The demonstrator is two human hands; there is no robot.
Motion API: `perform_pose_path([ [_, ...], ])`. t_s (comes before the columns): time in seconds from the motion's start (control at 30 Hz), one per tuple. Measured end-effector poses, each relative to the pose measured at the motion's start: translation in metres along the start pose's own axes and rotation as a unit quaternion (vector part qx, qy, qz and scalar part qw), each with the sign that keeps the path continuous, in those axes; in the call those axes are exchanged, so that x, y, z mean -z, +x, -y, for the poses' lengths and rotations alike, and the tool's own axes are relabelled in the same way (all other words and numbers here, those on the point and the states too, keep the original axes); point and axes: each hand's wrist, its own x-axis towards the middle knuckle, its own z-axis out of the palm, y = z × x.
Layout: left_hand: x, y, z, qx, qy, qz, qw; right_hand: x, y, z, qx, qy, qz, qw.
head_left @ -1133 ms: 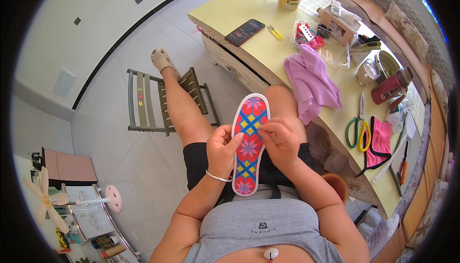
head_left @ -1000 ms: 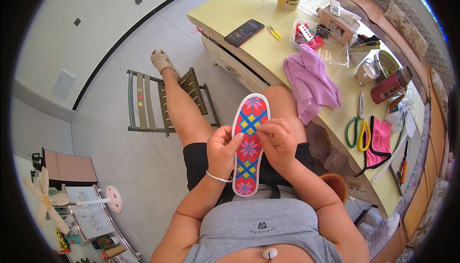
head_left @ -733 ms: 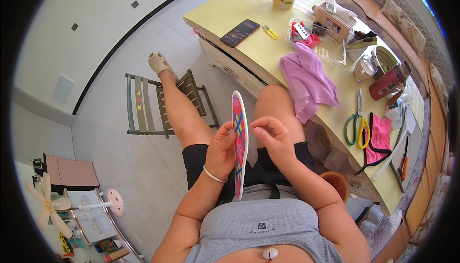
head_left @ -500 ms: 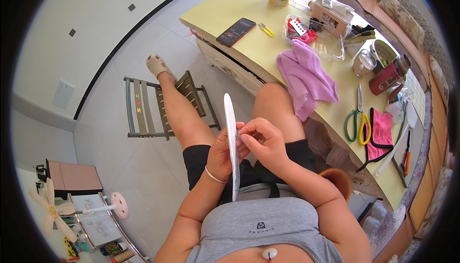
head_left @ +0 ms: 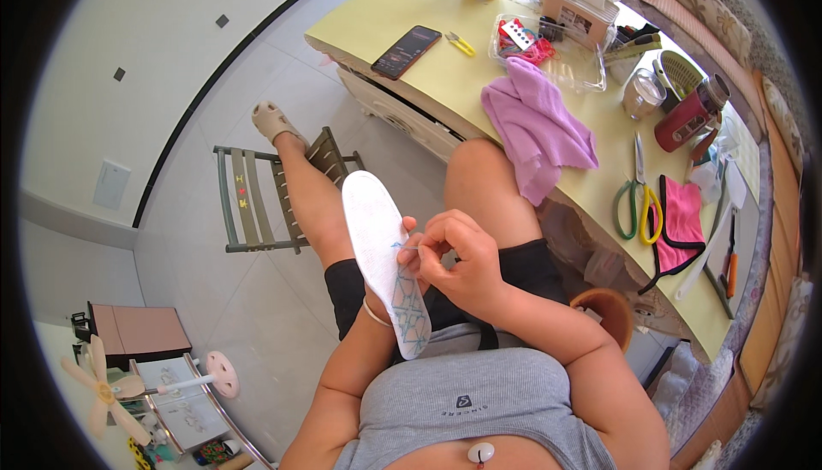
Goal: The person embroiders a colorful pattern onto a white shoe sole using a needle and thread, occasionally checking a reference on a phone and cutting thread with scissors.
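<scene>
Insole [head_left: 385, 256] is tilting L of the bench [head_left: 462, 85], its whitish back showing. L hand [head_left: 410, 258], mostly hidden, is grasping it; R hand [head_left: 467, 260], on the bench side, is pinching a thin thread [head_left: 409, 247] w/ fingertips. Purple cloth [head_left: 535, 127] is overhanging bench's L edge; scissors [head_left: 638, 196] are lying on bench.

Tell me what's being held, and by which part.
The left hand holds the insole near mid-length, fingers showing past its right edge. The right hand seems to pinch a fine thread.
</scene>
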Motion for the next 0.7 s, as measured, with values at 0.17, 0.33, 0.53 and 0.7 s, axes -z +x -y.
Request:
perform_pose_path([
  [0.17,0.011,-0.003,-0.001,-0.005,-0.001,-0.020,1.000,-0.002,0.000,-0.003,0.007,-0.002,-0.003,1.000],
  [0.33,0.011,-0.002,0.000,-0.004,0.000,-0.014,1.000,0.000,-0.002,-0.007,-0.002,-0.003,0.016,1.000],
  [0.53,0.012,-0.003,-0.001,0.003,-0.015,-0.027,1.000,-0.003,-0.002,-0.006,0.013,0.004,-0.010,1.000],
  [0.7,0.004,-0.002,0.002,-0.004,0.000,-0.018,1.000,-0.002,-0.002,-0.006,0.005,0.002,-0.010,1.000],
])
